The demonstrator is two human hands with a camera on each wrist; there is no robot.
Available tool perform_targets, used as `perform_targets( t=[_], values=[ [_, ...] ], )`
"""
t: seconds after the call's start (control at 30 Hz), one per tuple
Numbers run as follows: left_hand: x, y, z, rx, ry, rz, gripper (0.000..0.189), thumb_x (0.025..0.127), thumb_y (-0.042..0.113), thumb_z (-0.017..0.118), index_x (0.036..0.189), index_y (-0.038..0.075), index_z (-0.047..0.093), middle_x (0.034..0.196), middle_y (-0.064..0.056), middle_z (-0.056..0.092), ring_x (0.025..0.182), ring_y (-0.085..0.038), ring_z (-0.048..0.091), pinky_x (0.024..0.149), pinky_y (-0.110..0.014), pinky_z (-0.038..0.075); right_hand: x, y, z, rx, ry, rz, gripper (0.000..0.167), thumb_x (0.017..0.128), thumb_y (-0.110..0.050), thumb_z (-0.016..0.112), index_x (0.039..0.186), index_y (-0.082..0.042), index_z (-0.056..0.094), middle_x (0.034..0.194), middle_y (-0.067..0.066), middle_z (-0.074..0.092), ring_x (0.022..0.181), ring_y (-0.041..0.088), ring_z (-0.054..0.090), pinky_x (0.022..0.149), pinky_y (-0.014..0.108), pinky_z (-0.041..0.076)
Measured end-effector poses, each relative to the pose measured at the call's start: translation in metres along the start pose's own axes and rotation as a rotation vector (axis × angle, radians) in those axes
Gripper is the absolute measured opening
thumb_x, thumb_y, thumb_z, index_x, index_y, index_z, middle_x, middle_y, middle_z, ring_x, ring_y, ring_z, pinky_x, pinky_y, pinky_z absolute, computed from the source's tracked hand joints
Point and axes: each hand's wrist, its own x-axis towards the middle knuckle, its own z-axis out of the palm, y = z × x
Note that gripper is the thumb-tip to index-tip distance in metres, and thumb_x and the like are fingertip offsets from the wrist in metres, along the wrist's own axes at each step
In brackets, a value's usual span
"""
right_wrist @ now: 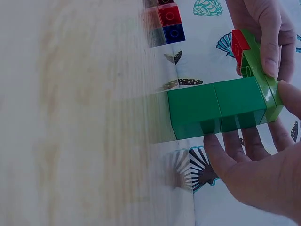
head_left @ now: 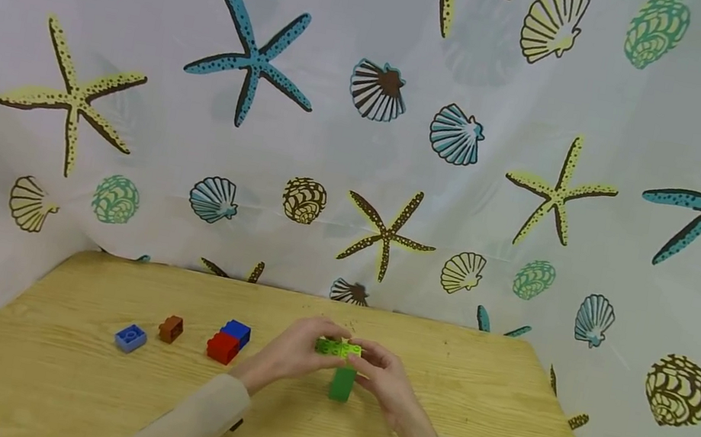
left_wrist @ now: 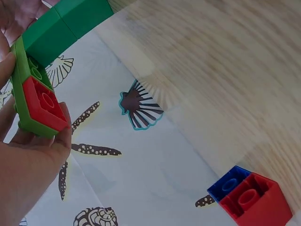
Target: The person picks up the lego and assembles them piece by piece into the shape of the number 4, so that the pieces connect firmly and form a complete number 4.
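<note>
A stack of two dark green bricks stands upright on the table, with a light green brick across its top, overhanging to the left. Beneath the overhang sits a red brick. My left hand grips that overhanging end between thumb and fingers. From the other side my right hand holds the top of the stack, its thumb at the light green brick's end and its fingers along the dark green bricks. In the head view, both hands partly hide the light green brick.
On the wooden table, left of the hands, a red brick and a dark blue brick lie together. Farther left are a brown brick and a lighter blue brick. A sheet printed with sea shells hangs behind.
</note>
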Motion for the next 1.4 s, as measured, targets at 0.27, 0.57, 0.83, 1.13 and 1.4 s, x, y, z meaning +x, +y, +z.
perform_targets(
  t=[0.27,0.57,0.83,1.13,1.4],
  values=[
    [-0.007,-0.005,-0.012,-0.065,0.074,-0.077,0.031,0.087,0.028,0.075,0.114,0.013,0.072,0.111,-0.005,0.07,0.098,-0.016,0.061,0.086,-0.037,0.054,-0.001,-0.002,-0.001,0.003,-0.012,-0.023,0.055,0.095,-0.036,0.064,0.141,-0.009,0.052,0.137,0.013,0.053,0.125,0.025,0.052,0.107,0.051,0.042],
    [-0.015,-0.015,-0.022,-0.169,0.192,-0.156,0.014,0.09,0.03,0.073,0.099,0.02,0.076,0.097,0.009,0.07,0.086,-0.01,0.059,0.076,-0.028,0.049,0.0,-0.001,0.003,-0.022,0.004,-0.011,0.045,0.095,-0.032,0.065,0.134,-0.01,0.059,0.123,0.009,0.061,0.105,0.014,0.062,0.101,0.044,0.049],
    [-0.024,-0.028,-0.033,-0.258,0.215,-0.241,0.015,0.094,0.033,0.066,0.102,0.024,0.074,0.098,0.007,0.071,0.085,-0.012,0.06,0.079,-0.03,0.049,-0.001,-0.002,0.003,-0.042,-0.011,-0.035,0.046,0.095,-0.032,0.065,0.134,-0.01,0.058,0.124,0.011,0.062,0.106,0.015,0.064,0.097,0.04,0.052],
    [-0.035,-0.049,-0.045,-0.261,0.172,-0.269,0.015,0.097,0.03,0.063,0.103,0.021,0.073,0.093,0.001,0.07,0.082,-0.016,0.061,0.07,-0.033,0.051,-0.001,0.001,0.0,-0.045,-0.022,-0.012,0.048,0.095,-0.032,0.065,0.137,-0.011,0.057,0.127,0.01,0.061,0.108,0.014,0.063,0.097,0.038,0.052],
    [-0.041,-0.067,-0.053,-0.266,0.148,-0.29,0.013,0.095,0.025,0.066,0.103,0.017,0.073,0.097,-0.002,0.07,0.084,-0.017,0.061,0.072,-0.033,0.051,-0.001,0.0,-0.003,-0.044,-0.04,-0.023,0.051,0.095,-0.032,0.064,0.14,-0.008,0.054,0.129,0.011,0.06,0.109,0.014,0.063,0.097,0.038,0.051]
  ],
)
